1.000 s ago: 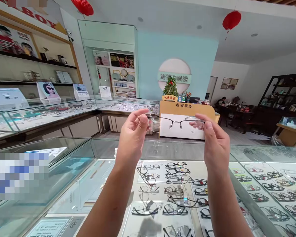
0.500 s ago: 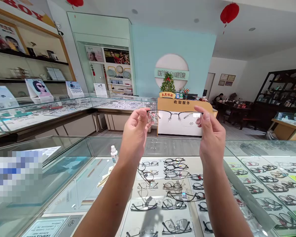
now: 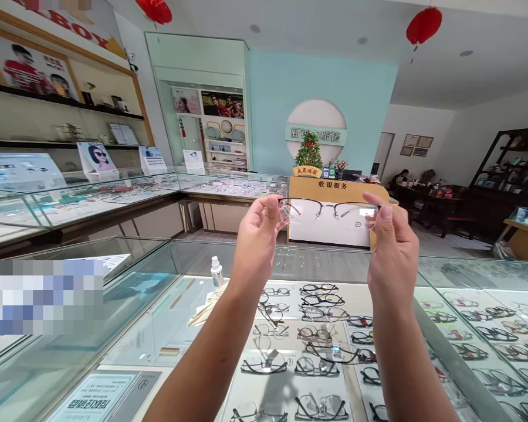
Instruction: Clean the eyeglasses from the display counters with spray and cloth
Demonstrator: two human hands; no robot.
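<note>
A pair of eyeglasses (image 3: 328,206) with a thin dark upper rim and clear lenses is held up at arm's length, roughly level. My left hand (image 3: 259,231) pinches its left end between thumb and fingers. At the right end, my right hand (image 3: 392,234) grips the frame the same way, its index finger reaching above the rim. Faint print shows on the right lens. Beneath my arms, rows of spectacle frames (image 3: 321,406) lie in a glass display case.
A small white bottle (image 3: 217,271) and a pale cloth (image 3: 205,308) rest on the glass counter, left of my forearm. More frames (image 3: 497,333) fill the case at right. Further off stands a cashier desk (image 3: 382,190) with a small decorated tree (image 3: 308,151).
The view has turned slightly left, so the scene sits further right in the picture. Both hands still hold the eyeglasses at about the same height.
</note>
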